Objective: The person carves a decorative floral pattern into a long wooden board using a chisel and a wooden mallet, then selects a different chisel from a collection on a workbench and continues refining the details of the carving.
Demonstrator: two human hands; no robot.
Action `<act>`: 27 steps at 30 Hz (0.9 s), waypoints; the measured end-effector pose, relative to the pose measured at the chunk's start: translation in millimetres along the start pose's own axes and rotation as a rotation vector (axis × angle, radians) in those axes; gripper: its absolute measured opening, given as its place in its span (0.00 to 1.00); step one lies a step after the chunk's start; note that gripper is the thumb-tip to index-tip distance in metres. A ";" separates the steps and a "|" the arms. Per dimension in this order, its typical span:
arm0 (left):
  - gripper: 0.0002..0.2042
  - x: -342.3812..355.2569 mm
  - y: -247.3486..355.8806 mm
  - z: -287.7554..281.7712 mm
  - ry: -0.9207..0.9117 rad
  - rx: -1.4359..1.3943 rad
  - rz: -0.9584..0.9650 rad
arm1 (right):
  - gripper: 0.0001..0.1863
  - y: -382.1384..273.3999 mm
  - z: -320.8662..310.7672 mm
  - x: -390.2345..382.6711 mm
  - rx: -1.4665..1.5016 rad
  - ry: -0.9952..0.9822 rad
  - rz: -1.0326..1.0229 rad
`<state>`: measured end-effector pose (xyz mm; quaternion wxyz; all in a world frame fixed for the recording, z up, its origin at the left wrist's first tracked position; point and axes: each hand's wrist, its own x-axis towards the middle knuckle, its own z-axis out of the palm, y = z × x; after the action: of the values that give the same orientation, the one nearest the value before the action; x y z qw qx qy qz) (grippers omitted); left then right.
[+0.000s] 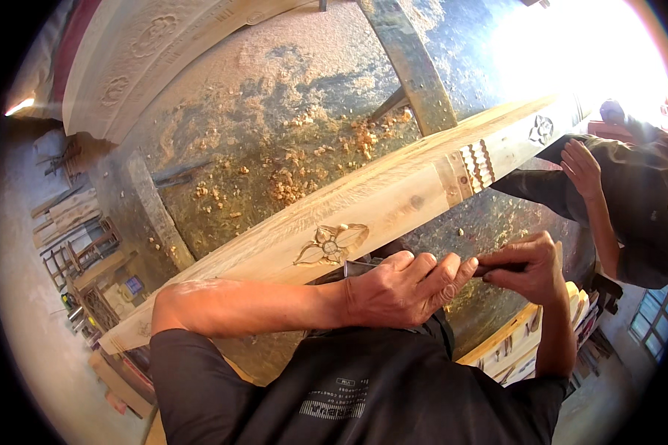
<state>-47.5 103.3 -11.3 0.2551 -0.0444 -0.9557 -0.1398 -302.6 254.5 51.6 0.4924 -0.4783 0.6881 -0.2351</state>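
Note:
A long pale wooden beam (393,211) runs diagonally in front of me, with a carved flower (330,245) on its near face. Just below and right of that flower, my left hand (397,289) is closed around the thin metal shaft of a carving chisel (361,264). The metal end sticks out toward the beam; whether it touches the wood I cannot tell. My right hand (531,267) grips the dark handle (497,268) at the other end, its fingers wrapped round it. Part of the tool is hidden inside my left fist.
At right another person's hand (581,167) is near the beam's far end. A wooden trestle (416,70) supports the beam. Shavings (289,185) litter the floor. A carved panel (141,55) lies upper left; a tray of tools (508,341) is by my right elbow.

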 end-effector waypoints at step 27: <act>0.27 -23.7 12.5 4.5 0.027 -0.661 0.056 | 0.22 -63.3 145.9 -95.9 0.330 0.333 0.396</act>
<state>-27.2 116.2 -23.9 0.2431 -0.1491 -0.8537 -0.4358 -138.3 334.0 86.4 0.4801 -0.2034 0.7917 -0.3183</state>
